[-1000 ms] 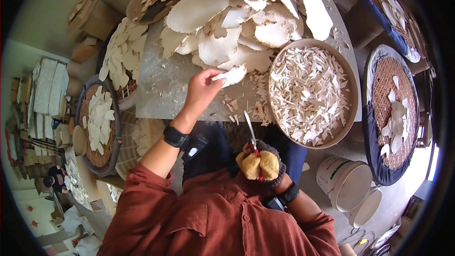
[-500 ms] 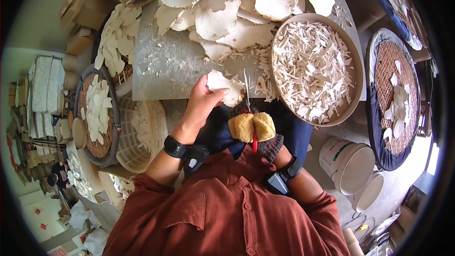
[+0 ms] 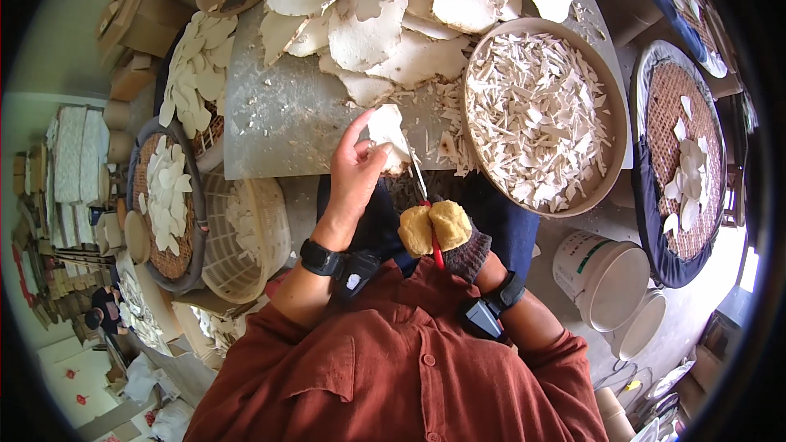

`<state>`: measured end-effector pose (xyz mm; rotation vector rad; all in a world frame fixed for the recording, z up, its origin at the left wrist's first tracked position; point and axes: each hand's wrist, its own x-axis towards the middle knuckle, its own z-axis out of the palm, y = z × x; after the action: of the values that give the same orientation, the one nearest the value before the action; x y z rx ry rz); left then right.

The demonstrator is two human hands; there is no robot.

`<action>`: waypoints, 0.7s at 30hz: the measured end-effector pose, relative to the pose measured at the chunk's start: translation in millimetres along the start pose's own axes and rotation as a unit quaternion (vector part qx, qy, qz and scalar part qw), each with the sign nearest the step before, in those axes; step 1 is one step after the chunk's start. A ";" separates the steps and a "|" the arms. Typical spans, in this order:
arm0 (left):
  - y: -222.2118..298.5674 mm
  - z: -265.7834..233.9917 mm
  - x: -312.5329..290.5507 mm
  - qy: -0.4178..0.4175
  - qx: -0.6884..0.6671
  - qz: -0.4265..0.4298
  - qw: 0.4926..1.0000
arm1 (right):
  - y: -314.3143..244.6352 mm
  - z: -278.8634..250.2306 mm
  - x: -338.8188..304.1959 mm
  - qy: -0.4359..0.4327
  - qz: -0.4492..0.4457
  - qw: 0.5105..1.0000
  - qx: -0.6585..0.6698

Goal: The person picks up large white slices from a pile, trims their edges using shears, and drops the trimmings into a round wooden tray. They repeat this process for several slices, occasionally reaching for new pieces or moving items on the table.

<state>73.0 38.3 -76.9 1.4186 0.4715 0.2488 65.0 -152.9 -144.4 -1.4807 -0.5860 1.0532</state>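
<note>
My left hand (image 3: 355, 165) pinches a thin, irregular white slice (image 3: 388, 135) with a brownish lower edge, between thumb and fingers. My right hand (image 3: 468, 258), in a dark knitted glove, is closed round red-handled scissors (image 3: 420, 180). Two yellow foam-like pads (image 3: 435, 227) sit about the handles and hide most of its fingers. The blades point up and lie along the right edge of the slice. Beyond both hands, a heap of large white slices (image 3: 368, 29) covers the far part of the metal table (image 3: 282, 127).
A round tray (image 3: 620, 143) full of small white cut strips stands at the table's right. Plastic basket (image 3: 274, 229) at lower left, white buckets (image 3: 594, 278) at lower right. Mesh racks (image 3: 667, 94) with white slices flank the table. Crumbs and scraps are strewn about.
The slice in my left hand has turned more upright and moved slightly left. The scissors have tilted left, bringing their blades against its right edge.
</note>
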 end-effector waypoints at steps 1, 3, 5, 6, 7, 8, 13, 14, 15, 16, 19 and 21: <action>2.0 -1.5 0.7 -0.024 0.006 -0.008 1.000 | 3.0 0.5 -0.3 0.006 -0.011 1.000 0.011; 1.8 -2.2 2.4 -0.050 0.013 -0.019 0.998 | 3.0 2.5 1.8 0.044 -0.105 0.993 -0.036; -1.6 -1.3 4.7 -0.036 0.002 -0.039 0.999 | -3.8 4.1 3.0 0.080 -0.183 0.976 -0.091; -3.1 -2.7 5.1 -0.038 0.002 -0.042 0.998 | -19.7 2.2 1.0 0.105 -0.219 0.954 -0.175; -4.5 -5.7 5.5 -0.038 0.011 -0.042 0.998 | -27.9 0.6 -0.9 0.128 -0.252 0.924 -0.257; -5.1 -8.1 5.3 -0.038 0.019 -0.042 0.998 | -26.2 0.2 -1.4 0.130 -0.250 0.925 -0.256; -0.9 -5.2 8.4 -0.077 0.030 -0.049 0.995 | -17.1 0.7 -4.2 0.094 -0.161 0.982 -0.023; 1.1 -3.2 8.3 -0.077 0.008 -0.044 0.996 | -14.0 2.0 -3.3 0.090 -0.137 0.985 0.054; 10.2 -2.5 7.1 -0.078 0.008 -0.043 0.996 | -7.1 4.5 -0.1 0.145 -0.149 0.976 0.059; 20.9 -4.1 5.1 -0.124 0.017 -0.084 0.989 | -8.4 3.9 -0.8 0.150 -0.167 0.970 0.096; 22.1 -7.1 -1.2 -0.170 0.038 -0.121 0.977 | -12.9 0.4 1.6 0.132 -0.192 0.928 0.291; 16.5 -11.7 -2.7 -0.231 0.113 -0.073 0.964 | -4.8 -4.7 9.1 0.040 -0.201 0.850 0.485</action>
<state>67.1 50.0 -61.2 1.5972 0.2197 -0.2628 74.2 -146.7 -142.7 -0.4657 -0.2048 0.7506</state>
